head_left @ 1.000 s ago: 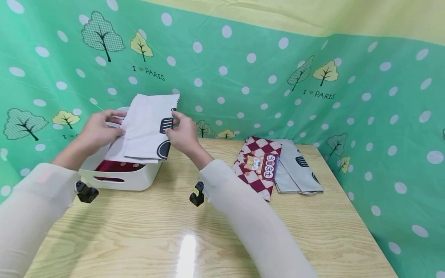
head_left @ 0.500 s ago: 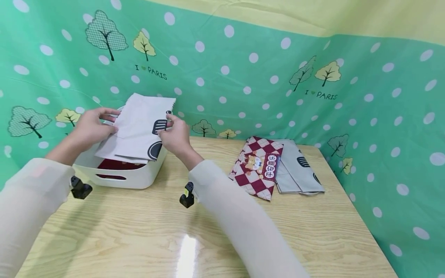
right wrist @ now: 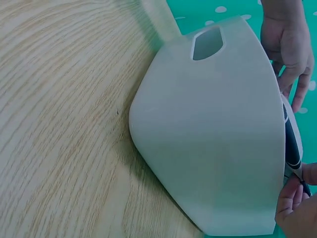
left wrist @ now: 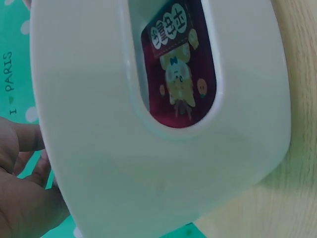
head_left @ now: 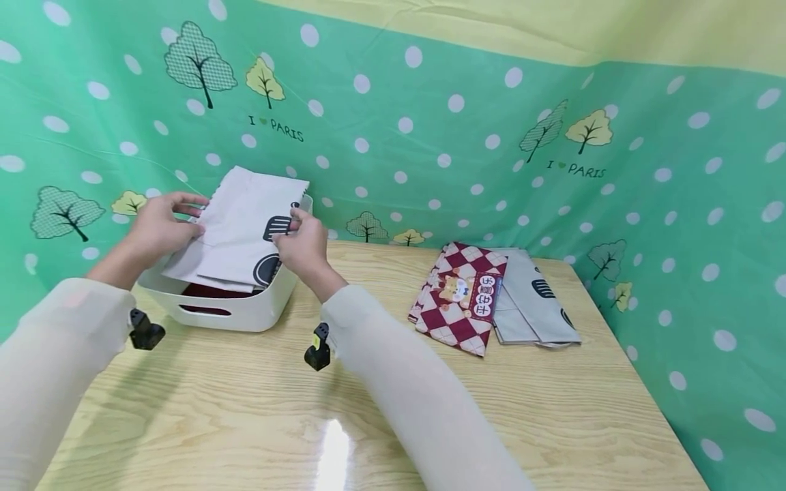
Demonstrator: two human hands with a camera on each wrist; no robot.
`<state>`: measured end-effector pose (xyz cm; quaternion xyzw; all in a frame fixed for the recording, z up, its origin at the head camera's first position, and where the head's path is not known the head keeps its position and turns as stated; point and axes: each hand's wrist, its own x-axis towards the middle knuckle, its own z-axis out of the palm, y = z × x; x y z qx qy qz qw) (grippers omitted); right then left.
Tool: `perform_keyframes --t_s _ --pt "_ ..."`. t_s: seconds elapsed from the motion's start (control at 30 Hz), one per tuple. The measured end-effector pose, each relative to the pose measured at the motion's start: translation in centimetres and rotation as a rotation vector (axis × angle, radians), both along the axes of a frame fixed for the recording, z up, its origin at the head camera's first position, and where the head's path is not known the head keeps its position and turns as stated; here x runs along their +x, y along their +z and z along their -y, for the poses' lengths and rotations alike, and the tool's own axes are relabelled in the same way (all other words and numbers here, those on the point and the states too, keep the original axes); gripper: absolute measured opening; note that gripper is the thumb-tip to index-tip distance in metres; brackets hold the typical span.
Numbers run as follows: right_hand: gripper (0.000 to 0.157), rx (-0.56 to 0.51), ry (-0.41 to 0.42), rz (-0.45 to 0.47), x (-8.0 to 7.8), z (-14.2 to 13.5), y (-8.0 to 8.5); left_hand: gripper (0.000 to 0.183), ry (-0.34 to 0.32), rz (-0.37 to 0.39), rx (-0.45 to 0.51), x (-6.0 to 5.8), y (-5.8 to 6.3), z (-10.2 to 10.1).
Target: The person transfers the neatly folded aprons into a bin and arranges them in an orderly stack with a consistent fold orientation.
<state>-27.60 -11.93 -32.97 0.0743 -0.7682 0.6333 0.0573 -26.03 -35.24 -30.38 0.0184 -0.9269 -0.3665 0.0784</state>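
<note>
A folded white cloth with black prints point(head_left: 236, 221) lies tilted over the opening of a white plastic bin point(head_left: 245, 315) in the head view. My left hand point(head_left: 161, 225) holds the cloth's left edge, thumb on the near side. At the opposite edge, my right hand point(head_left: 305, 247) pinches the cloth beside the printed shapes. Beneath it, dark red fabric point(head_left: 211, 291) shows inside the bin; through the handle slot in the left wrist view, a cartoon animal and lettering appear on that red fabric point(left wrist: 178, 84). The right wrist view has the right hand point(right wrist: 299, 208) at the bin's rim.
To the right on the wooden table point(head_left: 381, 402) lies a folded red-and-white checked cloth point(head_left: 460, 300), partly covering a folded grey-white cloth point(head_left: 534, 300). A green dotted curtain point(head_left: 399, 164) hangs along the back and right side, close behind the bin.
Both hands have lowered the white cloth slightly and shifted it left over the bin; it now lies flatter, with less red fabric showing. The cloths at right have not been moved.
</note>
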Motion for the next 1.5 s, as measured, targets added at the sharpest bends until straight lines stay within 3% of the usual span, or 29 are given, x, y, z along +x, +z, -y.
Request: perform_keyframes --t_s 0.2,0.53,0.9,1.2,1.5 --pt "0.06 0.043 -0.008 0.01 -0.1 0.0 0.0 0.05 0.006 0.005 0.001 0.2 0.0 -0.1" --pt "0.045 0.061 0.009 0.036 -0.3 -1.2 -0.2 0.052 -0.023 0.036 -0.109 0.2 -0.9 0.6" --pt "0.034 0.076 0.084 -0.038 -0.3 -2.9 -0.6 0.046 0.002 0.004 -0.121 0.1 -1.6 0.2" --pt "0.028 0.016 0.128 -0.116 -0.7 -5.1 -1.2 0.043 -0.016 -0.035 -0.144 0.3 -2.1 -0.9" --pt "0.028 -0.018 0.163 -0.166 0.0 -8.0 -0.1 0.043 -0.078 -0.094 -0.188 0.4 -2.2 -3.4"
